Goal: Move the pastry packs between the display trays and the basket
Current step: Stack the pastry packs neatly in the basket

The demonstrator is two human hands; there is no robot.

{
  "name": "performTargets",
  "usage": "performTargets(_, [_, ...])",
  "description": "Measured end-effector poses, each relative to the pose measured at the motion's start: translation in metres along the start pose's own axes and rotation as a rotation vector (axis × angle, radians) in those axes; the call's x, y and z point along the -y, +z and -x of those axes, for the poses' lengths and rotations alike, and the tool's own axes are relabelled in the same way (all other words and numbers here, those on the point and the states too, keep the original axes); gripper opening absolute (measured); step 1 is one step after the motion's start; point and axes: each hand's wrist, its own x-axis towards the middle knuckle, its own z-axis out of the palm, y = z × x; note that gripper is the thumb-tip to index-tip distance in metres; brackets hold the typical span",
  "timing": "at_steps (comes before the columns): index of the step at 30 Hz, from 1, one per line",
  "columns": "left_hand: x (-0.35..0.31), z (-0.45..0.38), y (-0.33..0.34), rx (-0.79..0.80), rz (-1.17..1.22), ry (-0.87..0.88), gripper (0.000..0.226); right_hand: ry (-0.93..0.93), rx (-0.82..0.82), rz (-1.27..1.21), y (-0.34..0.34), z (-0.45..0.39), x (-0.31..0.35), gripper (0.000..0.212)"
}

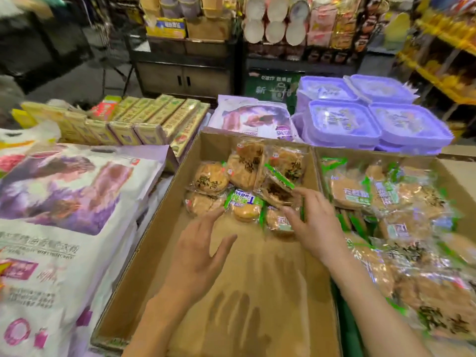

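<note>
Leftmost, a stack of large white-and-purple bags lies flat, printed with pictures of purple pastry, and behind it a row of yellow-green boxes stands on edge. Next comes the middle cardboard tray, its near half bare brown board and its far half holding a loose cluster of pastry packs: round golden cakes in clear wrappers, some with dark lettering, some with green-and-white labels.

The left hand hovers low over the bare board, fingers spread and relaxed, gripping nothing; its fingertips reach just to the near edge of the cluster, beside a clear-wrapped cake at the pile's left corner. Whether they touch the wrapper cannot be told.

A green-labelled pack lies between the two hands, at the front of the pile. The right hand is over the right front corner of the cluster, thumb and fingers pinching the edge of a clear pack with a green strip, which is tilted up against the packs behind it. Another pack lies just under that hand's thumb.

Right of the tray wall, a second cardboard tray is heaped with more packs in clear and green wrappers, piled higher than the middle one. Behind both trays sit a purple pictured bag and stacks of lilac lidded tubs; shelves of goods run along the back, blurred.
</note>
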Motion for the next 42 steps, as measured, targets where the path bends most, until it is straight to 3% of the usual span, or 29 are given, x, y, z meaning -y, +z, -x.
performTargets(7, [0.025,-0.045,0.012,0.113,-0.005,0.005,0.055,0.109,0.151,0.103,0.025,-0.073,-0.001,0.069])
performTargets(10, [0.035,-0.062,0.016,0.167,0.002,0.013,0.059,0.116,0.180,0.199,0.041,-0.084,-0.001,0.062])
performTargets(14, [0.048,-0.081,0.028,0.229,0.004,0.020,0.062,0.028,0.090,0.313,0.051,-0.077,-0.003,0.039])
performTargets(19, [0.069,-0.102,0.054,0.340,-0.081,0.055,0.061,-0.186,-0.041,0.241,0.043,-0.058,-0.008,0.038])
performTargets(22, [0.078,-0.117,0.065,0.397,-0.135,0.052,0.056,-0.238,0.036,0.299,0.041,-0.039,-0.011,0.040])
performTargets(27, [0.079,-0.137,0.075,0.513,-0.272,0.109,0.065,-0.128,0.241,0.345,0.046,-0.027,-0.013,0.032])
performTargets(31, [0.082,-0.146,0.081,0.595,-0.394,0.138,0.074,0.075,0.163,0.229,0.045,-0.032,-0.009,0.031])
performTargets(36, [0.080,-0.156,0.084,0.645,-0.456,0.088,0.091,0.433,0.132,-0.039,0.056,-0.035,-0.001,0.061])
performTargets(42, [0.082,-0.154,0.084,0.657,-0.487,0.088,0.092,0.575,0.058,-0.164,0.060,-0.038,-0.003,0.079])
